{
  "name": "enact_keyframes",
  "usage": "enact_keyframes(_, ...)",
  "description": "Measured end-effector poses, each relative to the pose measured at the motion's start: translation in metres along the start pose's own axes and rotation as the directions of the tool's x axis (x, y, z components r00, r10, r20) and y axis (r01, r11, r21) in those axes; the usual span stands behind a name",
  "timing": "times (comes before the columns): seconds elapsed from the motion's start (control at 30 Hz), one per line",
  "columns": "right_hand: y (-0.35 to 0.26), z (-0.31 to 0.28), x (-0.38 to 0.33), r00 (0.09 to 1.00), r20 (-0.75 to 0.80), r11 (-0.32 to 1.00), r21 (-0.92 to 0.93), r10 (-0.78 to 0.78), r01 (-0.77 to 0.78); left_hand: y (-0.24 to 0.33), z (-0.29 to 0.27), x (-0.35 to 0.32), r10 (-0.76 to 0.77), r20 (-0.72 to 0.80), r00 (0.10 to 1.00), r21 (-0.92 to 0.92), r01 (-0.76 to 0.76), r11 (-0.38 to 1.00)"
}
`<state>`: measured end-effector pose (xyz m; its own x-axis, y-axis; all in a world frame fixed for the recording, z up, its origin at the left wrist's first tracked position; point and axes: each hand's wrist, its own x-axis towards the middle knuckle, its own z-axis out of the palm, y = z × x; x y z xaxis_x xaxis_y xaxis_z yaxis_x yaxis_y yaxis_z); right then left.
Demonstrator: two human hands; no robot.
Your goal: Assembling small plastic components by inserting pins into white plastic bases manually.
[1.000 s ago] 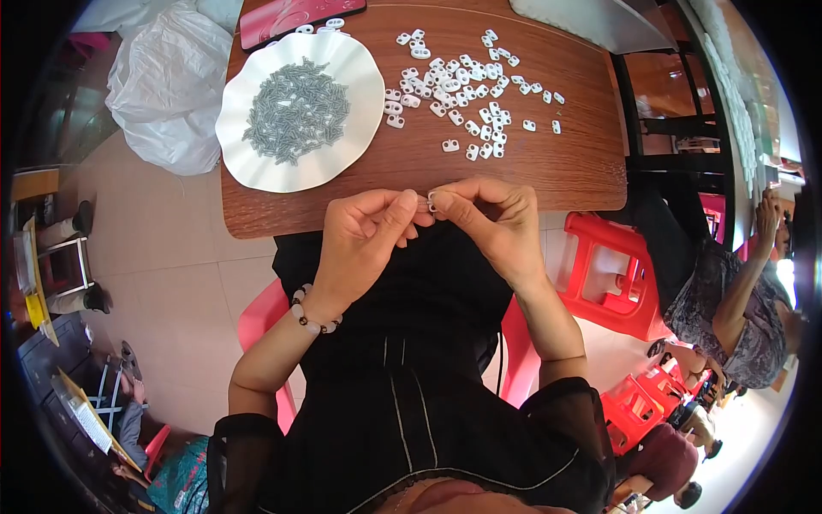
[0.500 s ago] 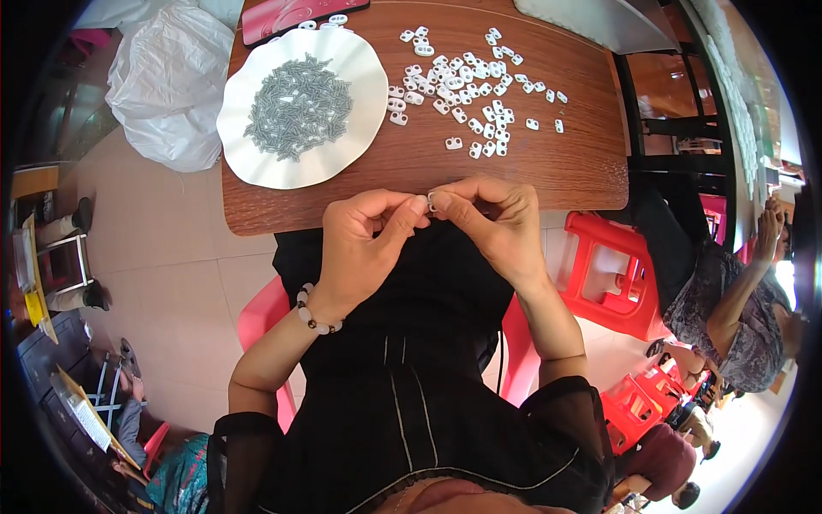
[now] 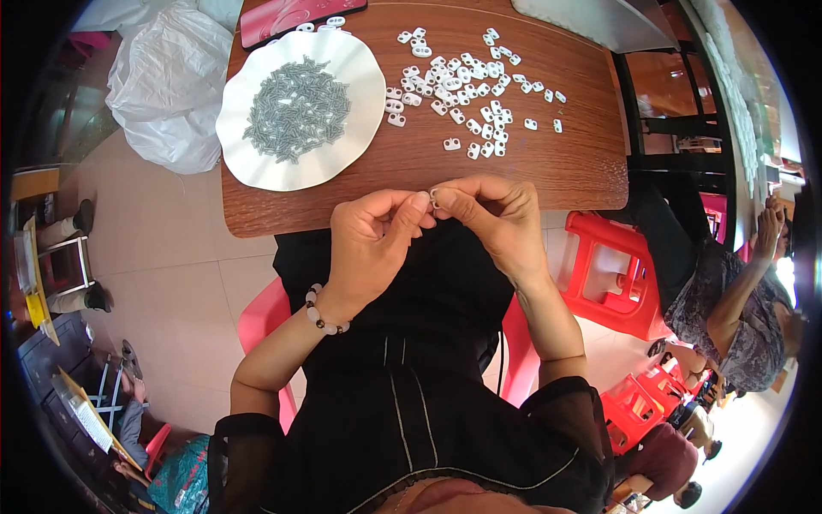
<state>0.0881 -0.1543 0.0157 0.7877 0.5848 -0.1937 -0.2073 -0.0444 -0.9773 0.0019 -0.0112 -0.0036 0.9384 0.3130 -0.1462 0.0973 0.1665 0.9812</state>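
Above the table's near edge my two hands meet fingertip to fingertip. My right hand pinches a small white two-holed plastic piece between thumb and forefinger; most of it is covered by the fingers. My left hand, a bead bracelet at its wrist, is closed in a pinch right against that piece. Whatever lies between its fingertips is too small and hidden to name. Ahead to the left, a white wavy-rimmed plate bears a heap of tiny grey rods. Many matching white two-holed pieces lie scattered ahead to the right.
The brown wooden table has a pink box at its far left. A white plastic bag stands beyond the left side. Red stools are at my right, where another person sits. More people are farther off.
My left wrist has shifted slightly to the right, and its bracelet with it. Both hands keep their pinch, and the white piece shows a little more at the fingertips.
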Motion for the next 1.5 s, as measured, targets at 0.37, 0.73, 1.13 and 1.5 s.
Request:
enact_keyframes(0.37,-0.0014,-0.0046,0.0005,1.000,-0.010,0.998,0.052,0.021,-0.021,-0.0042,-0.0073,0.0041,-0.090,0.066,0.994,-0.211,0.102,0.972)
enact_keyframes(0.73,-0.0022,-0.0039,0.0009,1.000,0.012,0.999,0.033,0.017,-0.018,-0.0012,-0.0050,0.0053,-0.100,0.017,0.995,-0.210,0.101,0.972)
enact_keyframes(1.13,0.0016,-0.0022,0.0002,1.000,-0.019,1.000,-0.021,-0.017,0.017,-0.0036,-0.0043,0.0031,-0.118,0.040,0.992,-0.218,0.124,0.968)
enact_keyframes(1.5,0.0001,-0.0008,-0.0010,1.000,-0.027,1.000,-0.029,-0.009,0.008,-0.0030,-0.0037,0.0022,-0.113,0.039,0.993,-0.219,0.119,0.968)
